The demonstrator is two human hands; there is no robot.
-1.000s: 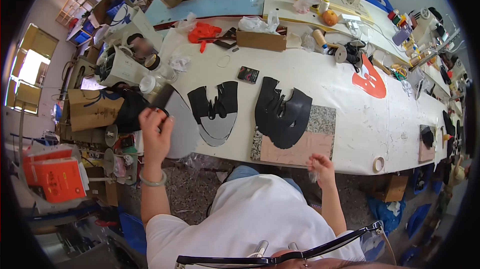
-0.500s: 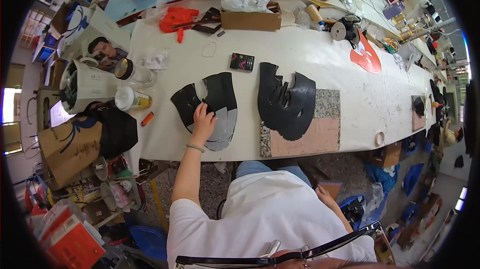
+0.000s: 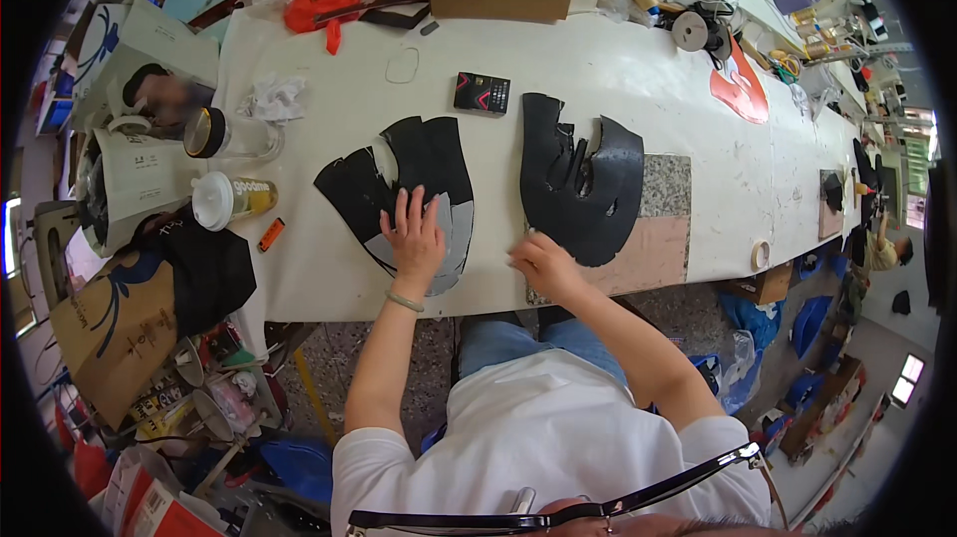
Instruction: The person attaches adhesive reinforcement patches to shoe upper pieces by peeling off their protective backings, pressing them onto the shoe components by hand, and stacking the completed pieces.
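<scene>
A white surface (image 3: 743, 203) carries a speckled slab (image 3: 660, 188), part pinkish, which shows from under the right and near edges of the solid black cut pieces (image 3: 554, 200). These run lengthwise away from the person, notched at the far end. To their left, well apart, lie the black-and-grey cut pieces (image 3: 436, 163), fanned at the far end, their long axis also pointing away from the person. The left grip (image 3: 415, 246) is the nearer to them: it rests palm down on their grey near part, fingers spread, pinching nothing that shows, the black part straight ahead of the fingertips. The right grip (image 3: 548, 266) is at the near left edge of the solid black cut pieces, fingers curled; whether it touches them or holds anything is unclear. A small black box (image 3: 481, 93) lies just left of their far end.
</scene>
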